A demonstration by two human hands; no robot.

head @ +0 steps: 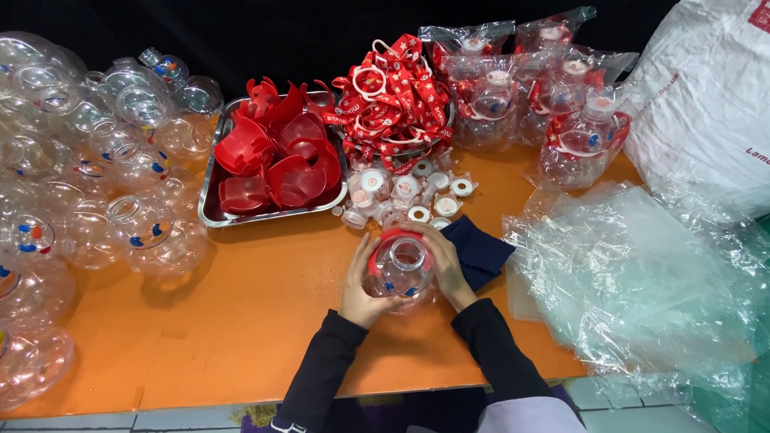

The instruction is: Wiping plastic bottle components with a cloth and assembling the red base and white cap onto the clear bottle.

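Both my hands hold one clear round plastic bottle with a red collar piece around its neck, low over the orange table. My left hand cups its left side and bottom. My right hand wraps its right side, fingers on the red collar. Just beyond the bottle lies a cluster of small white caps.
A metal tray of red plastic collars sits behind left, with a pile of red printed straps beside it. Several empty clear bottles crowd the left side. Bagged finished bottles stand back right, clear plastic bags at right, a dark cloth under my right hand.
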